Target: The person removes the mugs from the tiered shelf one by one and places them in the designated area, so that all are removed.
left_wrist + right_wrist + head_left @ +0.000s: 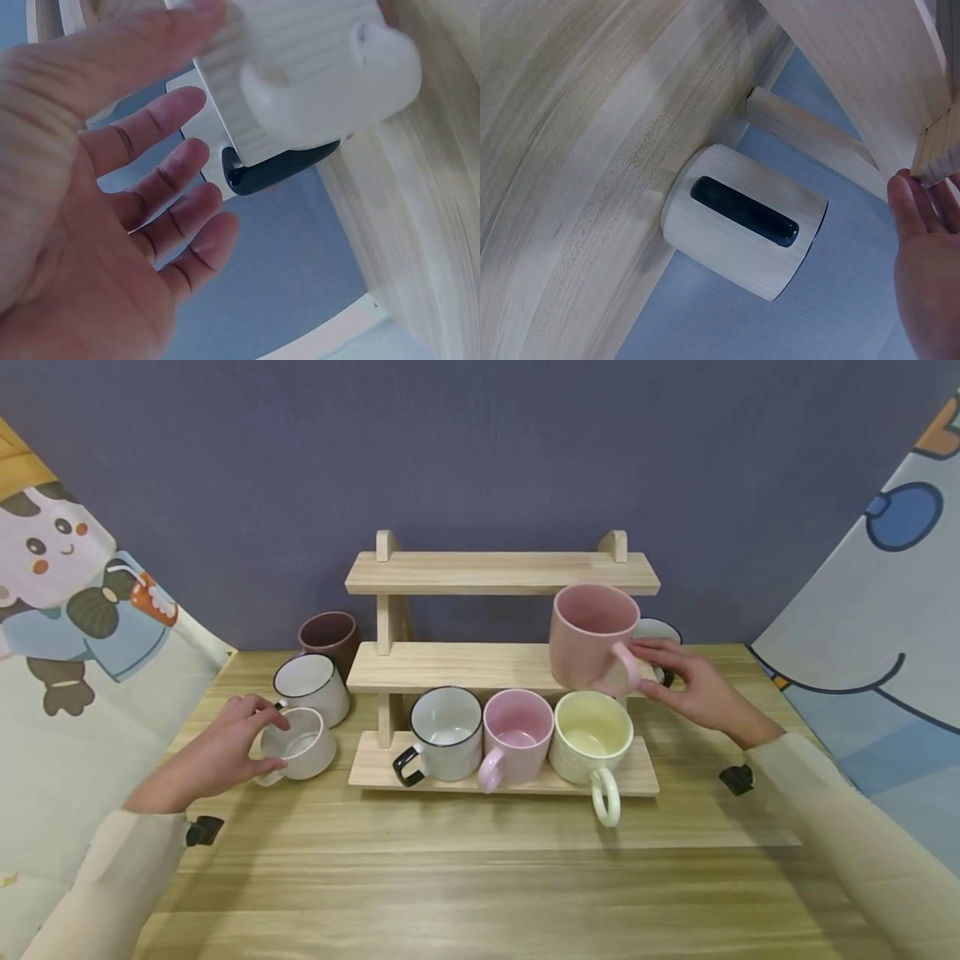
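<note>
At the left, my left hand (236,747) reaches to a small white ribbed mug (315,752) on the table, thumb near its handle and forefinger over its rim. In the left wrist view the other fingers (176,169) spread loosely beside it. A large pink mug (588,647) stands upright at the right end of the wooden rack's middle shelf (450,668), its handle towards the front right. My right hand (693,689) is beside that handle, with thumb and fingers apart; in the right wrist view its fingertips (902,199) are right at the shelf's edge.
Along the bottom shelf (367,768) stand a black-rimmed white mug (450,752), a small pink mug (525,760) and a pale yellow mug (581,760). Behind the ribbed mug are another white mug (322,697) and a dark brown mug (341,647). One white mug (727,217) stands right of the rack.
</note>
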Motion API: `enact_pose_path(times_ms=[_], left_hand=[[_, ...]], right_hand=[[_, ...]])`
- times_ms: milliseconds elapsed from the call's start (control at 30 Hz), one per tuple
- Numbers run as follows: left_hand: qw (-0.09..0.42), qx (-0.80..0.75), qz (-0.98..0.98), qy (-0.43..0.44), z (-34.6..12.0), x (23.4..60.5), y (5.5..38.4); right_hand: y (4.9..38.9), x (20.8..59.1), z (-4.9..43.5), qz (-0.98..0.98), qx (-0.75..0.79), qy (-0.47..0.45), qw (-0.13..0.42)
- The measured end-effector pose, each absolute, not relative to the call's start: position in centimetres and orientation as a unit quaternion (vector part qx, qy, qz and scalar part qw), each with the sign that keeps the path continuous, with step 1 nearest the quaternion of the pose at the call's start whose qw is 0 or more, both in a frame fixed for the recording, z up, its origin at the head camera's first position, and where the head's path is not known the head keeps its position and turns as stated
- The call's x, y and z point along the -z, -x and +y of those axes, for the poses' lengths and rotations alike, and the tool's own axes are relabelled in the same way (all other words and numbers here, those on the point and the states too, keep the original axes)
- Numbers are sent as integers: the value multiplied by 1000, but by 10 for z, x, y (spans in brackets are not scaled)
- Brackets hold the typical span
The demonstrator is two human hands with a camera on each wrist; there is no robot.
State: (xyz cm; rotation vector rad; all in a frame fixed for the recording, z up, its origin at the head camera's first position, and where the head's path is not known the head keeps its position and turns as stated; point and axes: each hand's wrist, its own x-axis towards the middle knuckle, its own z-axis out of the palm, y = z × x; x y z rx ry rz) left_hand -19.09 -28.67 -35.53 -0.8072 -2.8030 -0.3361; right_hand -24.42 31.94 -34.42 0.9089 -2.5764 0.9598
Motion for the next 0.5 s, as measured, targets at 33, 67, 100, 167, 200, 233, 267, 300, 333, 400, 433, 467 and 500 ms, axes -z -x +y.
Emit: enact_pose_path(times_ms=[33,67,100,167,200,233,267,300,333,400,433,467,500], left_hand=[[101,113,-950,272,-287,355,191],[100,111,-951,271,-287,355,192],[97,111,-951,271,-287,355,192],[87,113,-952,270,-287,355,192],[84,114,-952,272,-286,355,192],[83,115,-950,277,-286,354,192],[84,118,-948,285,-284,353,192],[87,122,-944,293,-282,352,192],[90,128,-941,300,-279,349,193],[101,142,-933,316,-270,342,195],[102,151,-930,321,-265,338,196],[102,161,-928,320,-258,334,198],[102,171,-927,318,-252,329,200]], right_hand=[[247,348,322,-884,-328,-310,123],[250,352,325,-885,-327,-307,122],[253,356,328,-887,-326,-304,122],[255,359,330,-889,-324,-301,120],[256,360,331,-890,-325,-299,118],[256,360,331,-889,-326,-299,116],[256,361,331,-889,-327,-299,116],[256,360,331,-888,-329,-300,115],[257,360,331,-888,-330,-299,114],[256,359,331,-888,-331,-297,114],[256,359,331,-888,-331,-297,115],[257,359,331,-888,-331,-296,115],[257,359,332,-889,-331,-295,114]])
